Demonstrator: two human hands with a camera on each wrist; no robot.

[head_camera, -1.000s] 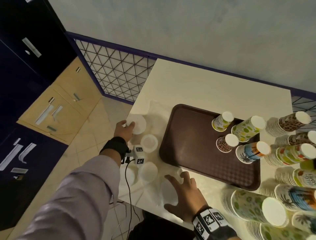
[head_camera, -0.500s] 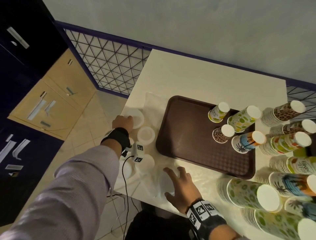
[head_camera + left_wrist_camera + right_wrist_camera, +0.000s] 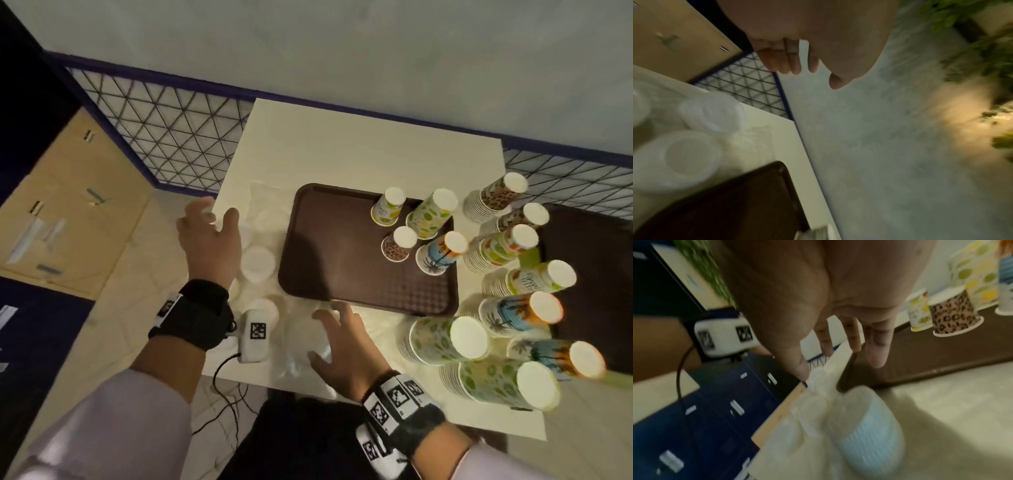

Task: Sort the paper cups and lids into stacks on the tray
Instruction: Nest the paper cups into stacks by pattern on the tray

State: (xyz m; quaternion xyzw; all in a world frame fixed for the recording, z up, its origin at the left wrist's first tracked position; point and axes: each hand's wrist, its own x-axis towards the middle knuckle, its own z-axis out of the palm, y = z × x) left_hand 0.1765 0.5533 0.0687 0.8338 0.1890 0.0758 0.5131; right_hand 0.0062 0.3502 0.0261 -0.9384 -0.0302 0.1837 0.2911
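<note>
Lifting off the far white lid [image 3: 270, 216] it rested on a moment ago, the left hand [image 3: 209, 240] now hovers above the table's [image 3: 342, 144] left edge, fingers spread and loose, holding nothing. The right hand [image 3: 342, 339] stays over the clear plastic wrap [image 3: 826, 379] by the tray's [image 3: 335, 260] near rim, thumb and fingers seemingly pinching it, though blur hinders certainty. White lids [image 3: 257, 263] lie scattered left of the brown tray; four patterned cups [image 3: 399, 244] stand inverted on its far right corner.
</note>
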